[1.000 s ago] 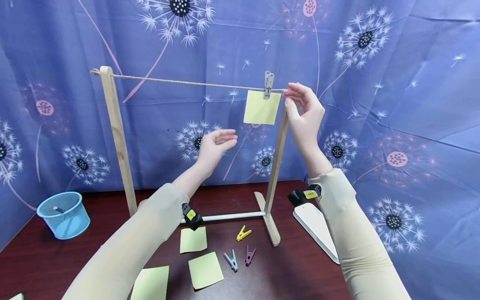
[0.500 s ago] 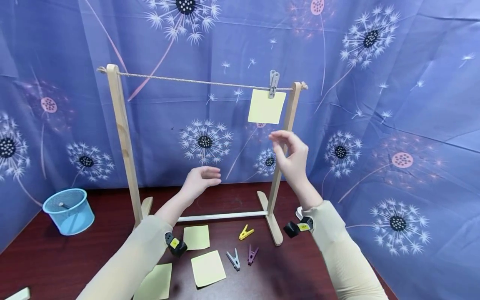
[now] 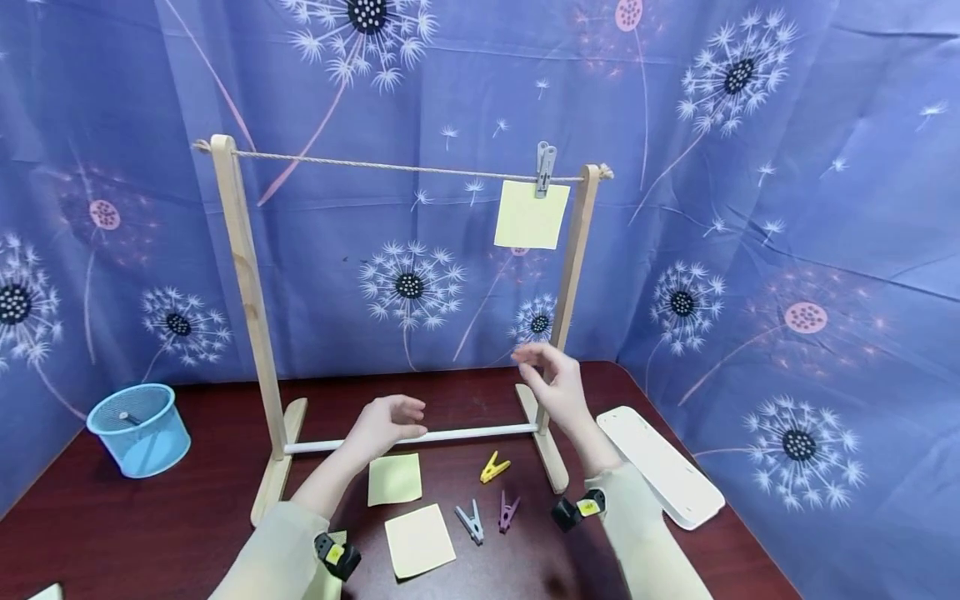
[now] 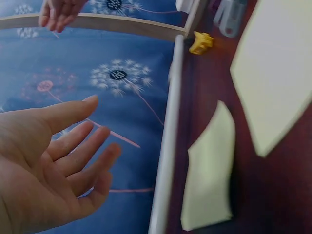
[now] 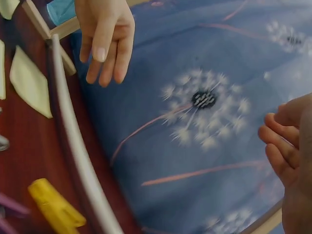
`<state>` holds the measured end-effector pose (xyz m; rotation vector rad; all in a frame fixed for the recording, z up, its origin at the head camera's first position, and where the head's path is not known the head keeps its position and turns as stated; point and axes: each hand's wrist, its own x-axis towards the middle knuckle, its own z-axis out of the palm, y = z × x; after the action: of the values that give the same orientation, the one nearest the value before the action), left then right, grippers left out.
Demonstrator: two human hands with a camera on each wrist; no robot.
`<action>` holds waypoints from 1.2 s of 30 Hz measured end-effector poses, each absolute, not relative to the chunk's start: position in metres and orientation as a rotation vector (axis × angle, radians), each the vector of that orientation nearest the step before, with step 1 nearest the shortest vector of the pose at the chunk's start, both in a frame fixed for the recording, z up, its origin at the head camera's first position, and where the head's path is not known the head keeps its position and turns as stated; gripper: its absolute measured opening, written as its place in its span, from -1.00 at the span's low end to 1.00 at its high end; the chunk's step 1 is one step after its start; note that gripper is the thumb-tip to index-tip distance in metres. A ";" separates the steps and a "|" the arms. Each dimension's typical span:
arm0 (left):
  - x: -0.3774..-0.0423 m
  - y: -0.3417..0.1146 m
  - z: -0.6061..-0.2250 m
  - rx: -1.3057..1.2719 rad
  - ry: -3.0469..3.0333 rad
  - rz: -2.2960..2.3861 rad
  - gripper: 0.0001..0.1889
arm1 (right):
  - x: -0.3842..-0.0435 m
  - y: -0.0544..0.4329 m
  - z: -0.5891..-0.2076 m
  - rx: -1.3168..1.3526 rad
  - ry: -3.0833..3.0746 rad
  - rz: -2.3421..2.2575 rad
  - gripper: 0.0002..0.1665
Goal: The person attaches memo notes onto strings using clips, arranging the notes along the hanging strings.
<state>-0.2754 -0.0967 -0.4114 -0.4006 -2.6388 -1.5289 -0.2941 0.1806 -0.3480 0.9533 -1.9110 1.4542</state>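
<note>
My left hand hangs in the air above the rack's white crossbar, fingers loosely bent and holding nothing. To its right my right hand floats before the right post, with a gap between thumb and fingers. A grey clothespin fixes a yellow sticky note to the string near the right post. Under the hands lie sticky notes on the table, one behind and one nearer. Right of them rest a yellow clothespin, a grey-blue clothespin and a purple clothespin.
The wooden rack spans the back of the table. A blue mesh cup stands at the left, and a white tray lies at the right edge. Another note is partly covered by the left forearm.
Both hands have come down from the string's height to low over the table, the right one leaving the right post's top. The pinned note and the clothespins stay put.
</note>
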 end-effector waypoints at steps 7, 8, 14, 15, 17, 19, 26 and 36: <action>-0.262 -0.102 -0.437 -0.319 -2.733 -1.452 -0.62 | -0.305 0.189 -0.405 0.858 -2.160 1.609 -0.77; -0.261 -0.103 -0.440 -0.307 -2.736 -1.447 -0.62 | -0.306 0.190 -0.411 0.846 -2.200 1.621 -0.75; -0.257 -0.109 -0.453 -0.299 -2.741 -1.471 -0.56 | -0.309 0.194 -0.435 0.841 -2.363 1.614 -0.69; -0.256 -0.110 -0.454 -0.306 -2.746 -1.464 -0.55 | -0.309 0.195 -0.438 0.856 -2.382 1.611 -0.68; -0.254 -0.112 -0.458 -0.316 -2.751 -1.458 -0.53 | -0.309 0.198 -0.443 0.890 -2.418 1.600 -0.65; -0.253 -0.114 -0.460 -0.333 -2.762 -1.436 -0.51 | -0.308 0.200 -0.448 0.911 -2.460 1.598 -0.62; -0.251 -0.119 -0.461 -0.356 -2.806 -1.365 -0.45 | -0.308 0.206 -0.461 0.987 -2.580 1.554 -0.59; -0.253 -0.126 -0.463 -0.364 -2.866 -1.270 -0.41 | -0.309 0.209 -0.466 1.057 -2.722 1.526 -0.49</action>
<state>-0.2530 -0.1261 -0.4634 -0.3641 -2.8663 -1.2699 -0.3090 0.2095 -0.4665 1.0566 -2.7219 1.5263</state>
